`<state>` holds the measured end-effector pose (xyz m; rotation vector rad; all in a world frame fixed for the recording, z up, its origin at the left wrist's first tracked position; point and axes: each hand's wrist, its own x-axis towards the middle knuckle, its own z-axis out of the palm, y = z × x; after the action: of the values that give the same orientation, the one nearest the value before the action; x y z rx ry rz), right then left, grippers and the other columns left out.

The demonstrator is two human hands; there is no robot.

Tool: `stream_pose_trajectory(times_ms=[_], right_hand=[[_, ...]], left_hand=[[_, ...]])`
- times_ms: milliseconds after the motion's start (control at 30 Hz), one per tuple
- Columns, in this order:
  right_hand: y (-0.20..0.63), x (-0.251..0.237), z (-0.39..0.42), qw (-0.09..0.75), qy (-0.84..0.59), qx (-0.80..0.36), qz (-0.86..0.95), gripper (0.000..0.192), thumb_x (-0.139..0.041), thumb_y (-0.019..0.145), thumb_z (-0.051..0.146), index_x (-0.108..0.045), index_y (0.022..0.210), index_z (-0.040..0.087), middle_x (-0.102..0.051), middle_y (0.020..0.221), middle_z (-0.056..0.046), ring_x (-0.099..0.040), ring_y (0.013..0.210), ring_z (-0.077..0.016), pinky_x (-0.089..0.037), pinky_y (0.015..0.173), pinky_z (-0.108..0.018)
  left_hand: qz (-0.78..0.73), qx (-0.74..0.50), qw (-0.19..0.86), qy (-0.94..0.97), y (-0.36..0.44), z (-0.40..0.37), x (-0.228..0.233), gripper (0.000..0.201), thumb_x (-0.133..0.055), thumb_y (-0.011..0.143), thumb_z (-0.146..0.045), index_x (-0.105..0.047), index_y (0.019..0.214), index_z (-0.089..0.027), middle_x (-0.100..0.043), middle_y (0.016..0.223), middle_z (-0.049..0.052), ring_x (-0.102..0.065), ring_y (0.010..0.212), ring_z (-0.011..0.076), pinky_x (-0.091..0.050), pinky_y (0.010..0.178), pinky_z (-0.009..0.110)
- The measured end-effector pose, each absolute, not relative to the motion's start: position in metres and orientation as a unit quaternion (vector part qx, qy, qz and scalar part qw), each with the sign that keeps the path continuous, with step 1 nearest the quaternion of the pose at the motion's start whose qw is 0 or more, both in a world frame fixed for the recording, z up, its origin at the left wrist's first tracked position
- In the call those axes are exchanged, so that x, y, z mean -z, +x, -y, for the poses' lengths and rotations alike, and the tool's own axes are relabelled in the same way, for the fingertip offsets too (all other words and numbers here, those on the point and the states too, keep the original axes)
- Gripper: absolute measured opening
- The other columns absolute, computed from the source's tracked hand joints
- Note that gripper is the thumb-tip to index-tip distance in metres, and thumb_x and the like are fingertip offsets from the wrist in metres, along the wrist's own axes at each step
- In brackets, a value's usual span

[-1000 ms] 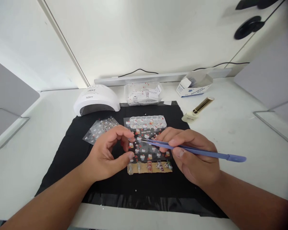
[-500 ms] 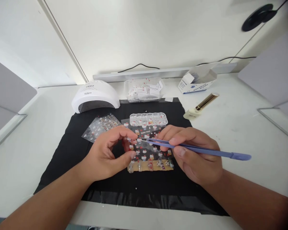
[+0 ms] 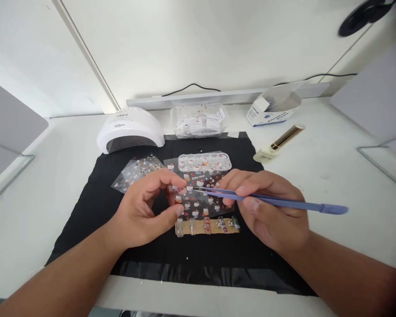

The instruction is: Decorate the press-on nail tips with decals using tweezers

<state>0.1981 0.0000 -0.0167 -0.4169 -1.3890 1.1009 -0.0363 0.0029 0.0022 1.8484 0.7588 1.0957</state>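
Observation:
My left hand [image 3: 152,204] curves around the left edge of a clear sticker sheet [image 3: 193,209] printed with white cartoon cats and red bits. Its thumb and index finger are apart at the front, while the other fingers show partly behind the sheet. In my right hand [image 3: 267,204] are blue tweezers [image 3: 284,201], pinched between thumb and fingers. Their thin tips point left over a cat sticker close to my left index fingertip. Whether the tips grip anything is too small to tell. Below the sheet, a tan strip [image 3: 199,227] carries several nail tips, some clear and some decorated.
A clear compartment case [image 3: 204,163] of small gems lies behind the sheet on a black mat [image 3: 145,255]. More sticker sheets [image 3: 135,171] lie left. A white nail lamp [image 3: 130,127], a plastic tub [image 3: 199,123], an alcohol-pad box [image 3: 273,108] and a gold-capped bottle [image 3: 279,143] stand around.
The tweezer tips have shifted slightly up over the sheet. The sheet's lower edge has moved up and tilted, showing more of the tan strip. The camera view has shifted a little.

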Motion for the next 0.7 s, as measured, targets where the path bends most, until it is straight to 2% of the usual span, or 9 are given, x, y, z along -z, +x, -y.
stream_pose_trajectory(times_ms=[233, 467, 700], right_hand=[[0.1981, 0.0154, 0.0001, 0.609, -0.198, -0.481, 0.599, 0.015, -0.063, 0.091, 0.020, -0.075, 0.098, 0.026, -0.069, 0.075, -0.004, -0.061, 0.072, -0.0210, -0.053, 0.069, -0.043], [0.1986, 0.0179, 0.0002, 0.606, -0.207, -0.504, 0.580, 0.016, -0.064, 0.090, 0.019, -0.075, 0.098, 0.027, -0.068, 0.076, -0.004, -0.062, 0.076, -0.0218, -0.049, 0.052, -0.035], [0.1976, 0.0177, -0.0005, 0.606, -0.219, -0.489, 0.588, 0.013, -0.065, 0.090, 0.022, -0.075, 0.096, 0.028, -0.069, 0.076, -0.003, -0.064, 0.079, -0.0226, -0.052, 0.065, -0.040]], left_hand=[[-0.258, -0.446, 0.442, 0.734, -0.0346, -0.0040, -0.0022, 0.040, -0.070, 0.082, -0.009, -0.058, 0.117, -0.023, -0.055, 0.104, 0.003, -0.054, 0.081, 0.0109, -0.050, 0.076, 0.021], [-0.290, -0.403, 0.472, 0.729, -0.0368, -0.0018, -0.0006, 0.041, -0.071, 0.083, -0.011, -0.055, 0.117, -0.026, -0.056, 0.100, 0.003, -0.054, 0.083, 0.0123, -0.050, 0.076, 0.021], [-0.288, -0.387, 0.482, 0.731, -0.0379, -0.0006, -0.0004, 0.038, -0.070, 0.084, -0.012, -0.054, 0.117, -0.024, -0.059, 0.095, 0.003, -0.056, 0.078, 0.0127, -0.051, 0.073, 0.023]])
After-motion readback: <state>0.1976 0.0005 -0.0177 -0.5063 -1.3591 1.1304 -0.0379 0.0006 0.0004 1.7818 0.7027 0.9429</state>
